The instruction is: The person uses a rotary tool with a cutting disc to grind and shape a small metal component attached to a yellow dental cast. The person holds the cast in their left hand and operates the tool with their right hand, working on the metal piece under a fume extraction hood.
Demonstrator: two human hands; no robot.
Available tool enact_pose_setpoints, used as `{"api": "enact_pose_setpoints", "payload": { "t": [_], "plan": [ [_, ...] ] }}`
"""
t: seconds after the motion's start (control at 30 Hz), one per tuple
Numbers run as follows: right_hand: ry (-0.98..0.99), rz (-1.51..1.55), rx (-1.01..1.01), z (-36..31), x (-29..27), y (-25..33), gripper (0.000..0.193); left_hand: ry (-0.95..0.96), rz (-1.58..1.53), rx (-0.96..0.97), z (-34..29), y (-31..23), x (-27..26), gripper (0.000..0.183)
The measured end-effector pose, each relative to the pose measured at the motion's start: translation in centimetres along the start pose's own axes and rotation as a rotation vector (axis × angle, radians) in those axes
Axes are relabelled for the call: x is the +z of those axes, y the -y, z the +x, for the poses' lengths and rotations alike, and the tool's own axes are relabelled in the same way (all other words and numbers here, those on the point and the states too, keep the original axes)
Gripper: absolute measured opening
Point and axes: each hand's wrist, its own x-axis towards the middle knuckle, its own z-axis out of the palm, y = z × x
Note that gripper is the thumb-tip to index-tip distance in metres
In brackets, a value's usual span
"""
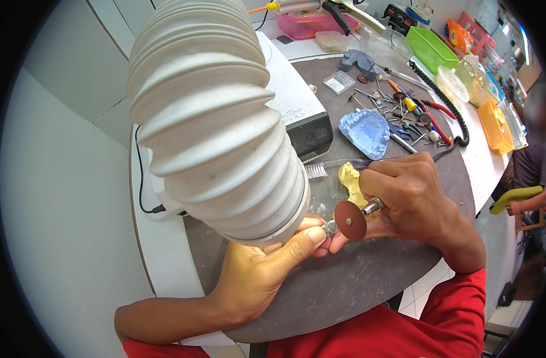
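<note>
My left hand (258, 271) pinches a small shiny metal piece (329, 227), possibly a dental casting, between thumb and fingers; part of the hand is hidden behind a white corrugated hose (216, 128). In my right hand (407, 194) is a rotary handpiece (373, 206), fitted with a flat reddish-brown disc (349, 220). The disc's left edge is right beside the metal piece; whether they touch I cannot tell. Fingertips of both hands are close together under the disc. A yellow dental model (350, 180) lies on the dark bench mat just beyond my right hand.
A blue dental cast (366, 132), a brush (316, 171) and a pile of burs and tools (404, 113) lie behind my hands. The hose mouth hangs close over my left hand. A black coiled cord (443, 89) runs along the right. Another person (532, 161) is at far right.
</note>
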Motion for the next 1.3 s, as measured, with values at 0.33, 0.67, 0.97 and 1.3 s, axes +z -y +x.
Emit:
{"api": "enact_pose_setpoints", "payload": {
  "t": [0.33,0.67,0.97,1.3],
  "plan": [
    [-0.048,0.022,-0.008,0.2,-0.7,0.0,0.062,-0.068,0.173,0.058,0.0,-0.1,0.0,0.012],
    [-0.201,0.042,0.096,-0.6,-1.7,-1.9,0.065,-0.008,1.227,0.522,2.0,-1.1,-1.3,0.012],
    [-0.165,0.013,0.127,-0.8,-2.6,-2.4,0.061,-0.008,1.171,0.375,1.8,-2.1,-1.0,0.019],
    [-0.101,0.037,0.226,-0.7,-2.5,-2.6,0.035,0.055,1.357,0.489,0.9,-1.9,-0.1,0.027]
  ]
}}
